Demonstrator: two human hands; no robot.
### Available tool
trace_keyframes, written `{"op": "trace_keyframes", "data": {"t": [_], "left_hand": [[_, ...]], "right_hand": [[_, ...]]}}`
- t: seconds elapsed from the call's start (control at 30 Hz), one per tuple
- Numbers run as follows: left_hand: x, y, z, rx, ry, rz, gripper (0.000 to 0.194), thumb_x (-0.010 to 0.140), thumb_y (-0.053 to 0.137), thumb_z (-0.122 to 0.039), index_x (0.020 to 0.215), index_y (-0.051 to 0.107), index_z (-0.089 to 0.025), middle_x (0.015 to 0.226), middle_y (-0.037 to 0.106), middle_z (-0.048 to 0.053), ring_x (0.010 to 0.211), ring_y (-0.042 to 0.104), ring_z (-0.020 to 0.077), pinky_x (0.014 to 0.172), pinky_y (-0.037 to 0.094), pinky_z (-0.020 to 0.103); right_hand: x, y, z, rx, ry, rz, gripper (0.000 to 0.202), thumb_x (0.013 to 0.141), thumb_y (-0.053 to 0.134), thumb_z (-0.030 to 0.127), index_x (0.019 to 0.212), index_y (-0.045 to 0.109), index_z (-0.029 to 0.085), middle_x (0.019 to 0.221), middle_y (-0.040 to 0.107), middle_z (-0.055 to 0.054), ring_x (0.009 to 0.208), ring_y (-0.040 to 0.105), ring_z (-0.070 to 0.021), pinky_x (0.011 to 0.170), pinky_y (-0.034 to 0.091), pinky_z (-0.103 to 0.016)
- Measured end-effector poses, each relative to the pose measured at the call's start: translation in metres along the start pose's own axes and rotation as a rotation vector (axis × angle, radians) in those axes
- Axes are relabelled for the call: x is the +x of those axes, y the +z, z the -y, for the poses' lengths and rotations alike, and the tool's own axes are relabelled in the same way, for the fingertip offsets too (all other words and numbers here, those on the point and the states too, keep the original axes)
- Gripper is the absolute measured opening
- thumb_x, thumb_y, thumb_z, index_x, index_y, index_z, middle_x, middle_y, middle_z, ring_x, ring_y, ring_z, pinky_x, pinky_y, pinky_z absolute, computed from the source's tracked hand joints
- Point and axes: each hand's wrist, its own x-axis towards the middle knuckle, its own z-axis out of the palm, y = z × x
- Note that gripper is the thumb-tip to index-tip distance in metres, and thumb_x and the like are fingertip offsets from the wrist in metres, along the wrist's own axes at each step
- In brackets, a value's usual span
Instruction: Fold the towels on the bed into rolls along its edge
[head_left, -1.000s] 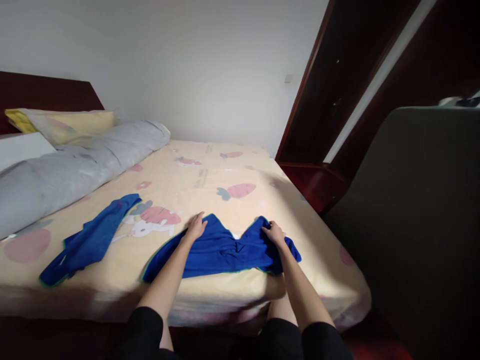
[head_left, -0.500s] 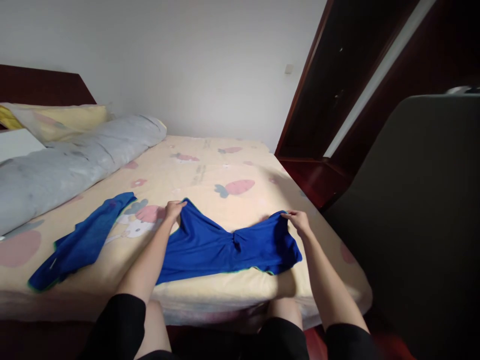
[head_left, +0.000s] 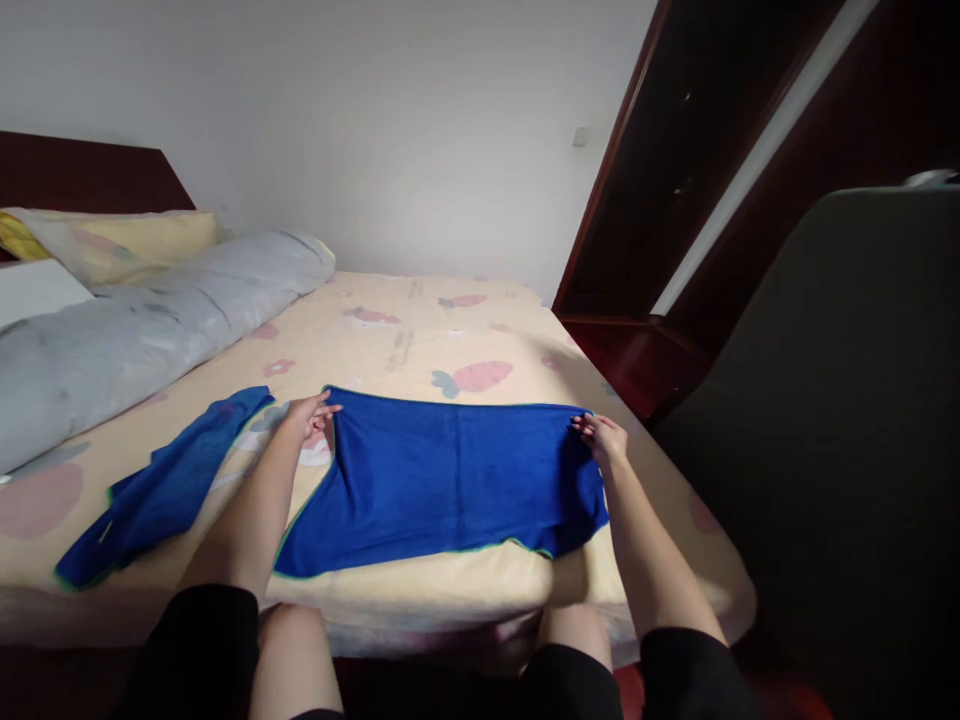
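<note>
A blue towel [head_left: 450, 480] with thin green edging lies spread across the near part of the bed, its far edge almost straight between my hands. At its far left corner, my left hand [head_left: 306, 415] has its fingers closed on the edge. My right hand [head_left: 606, 435] pinches the far right corner. The near edge is slightly wavy, and its lower left corner reaches out toward my left forearm. A second blue towel [head_left: 169, 485], also green-edged, lies bunched and slanted to the left of my left arm, with nothing touching it.
The bed has a pale yellow patterned sheet [head_left: 405, 340]. A long grey roll of bedding [head_left: 172, 295] and a yellow pillow [head_left: 142, 235] lie at the left by the dark headboard [head_left: 82, 170]. A large dark grey panel [head_left: 840, 400] stands close on the right.
The towel has gone from gathered with a dip in the middle to stretched flat. My left hand has moved left and slightly up with its corner; my right hand has shifted slightly right.
</note>
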Motion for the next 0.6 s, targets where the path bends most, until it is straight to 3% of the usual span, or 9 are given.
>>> {"op": "trace_keyframes", "data": {"t": [0.13, 0.27, 0.43, 0.6], "left_hand": [[0.000, -0.001, -0.006, -0.044, -0.008, 0.054, 0.022, 0.093, 0.055, -0.031, 0.106, 0.050, -0.015, 0.103, 0.072, 0.018, 0.053, 0.062, 0.0121, 0.038, 0.027, 0.016], [0.002, 0.004, -0.004, -0.054, 0.042, 0.095, 0.031, 0.095, 0.053, -0.033, 0.120, 0.048, -0.016, 0.118, 0.067, 0.020, 0.074, 0.072, 0.0181, 0.046, 0.041, 0.017], [0.008, 0.015, 0.000, 0.013, 0.139, 0.077, 0.038, 0.099, 0.044, -0.030, 0.134, 0.044, -0.015, 0.132, 0.059, 0.022, 0.095, 0.071, 0.0197, 0.065, 0.055, 0.024], [0.006, 0.032, 0.030, 0.222, 0.344, 0.033, 0.053, 0.098, 0.046, -0.033, 0.148, 0.033, -0.026, 0.150, 0.043, 0.016, 0.130, 0.052, 0.0234, 0.092, 0.053, 0.037]], "right_hand": [[0.006, 0.001, -0.005, 0.000, -0.043, 0.019, 0.024, 0.064, 0.075, 0.026, 0.076, 0.056, 0.018, 0.073, 0.072, -0.003, 0.062, 0.065, -0.0123, 0.046, 0.043, -0.016], [0.011, 0.008, -0.009, -0.100, -0.084, 0.083, 0.033, 0.061, 0.075, 0.027, 0.091, 0.064, 0.016, 0.095, 0.074, -0.007, 0.079, 0.068, -0.0168, 0.050, 0.043, -0.018], [0.015, 0.021, -0.015, -0.235, -0.135, 0.170, 0.055, 0.069, 0.066, 0.029, 0.123, 0.058, 0.018, 0.130, 0.063, -0.011, 0.116, 0.060, -0.0262, 0.082, 0.053, -0.034], [0.006, 0.030, -0.038, -0.381, -0.181, 0.293, 0.087, 0.066, 0.066, 0.028, 0.147, 0.035, 0.018, 0.149, 0.044, -0.012, 0.136, 0.044, -0.0257, 0.110, 0.039, -0.039]]}}
